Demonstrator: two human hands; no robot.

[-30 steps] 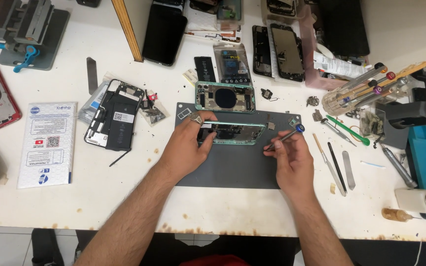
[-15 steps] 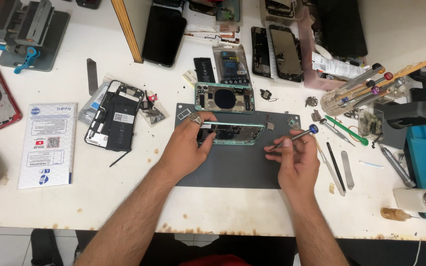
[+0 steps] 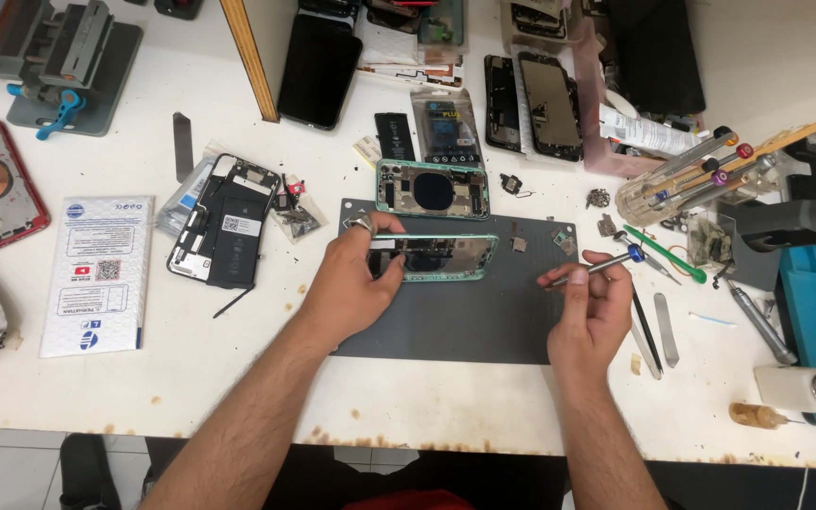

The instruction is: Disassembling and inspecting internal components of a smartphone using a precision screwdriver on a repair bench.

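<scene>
The green phone frame (image 3: 436, 257) lies on the dark grey work mat (image 3: 455, 321), its long axis running left to right across in front of me, opened side up. My left hand (image 3: 351, 283) is on its left end, fingers curled over the near edge and thumb against the far one, so it is pinned at that end only; the right end lies free. My right hand (image 3: 589, 307) is off to the right of the frame, apart from it, closed around a thin screwdriver (image 3: 597, 267) with a blue collar. The driver's shaft lies nearly level and points left toward the frame's free end, its tip short of it. So the left hand is the nearer one, already touching, and the tool's line runs close to the frame's own length. Just beyond the frame sits a second green phone housing (image 3: 432, 189), parallel to it at the mat's far edge.
</scene>
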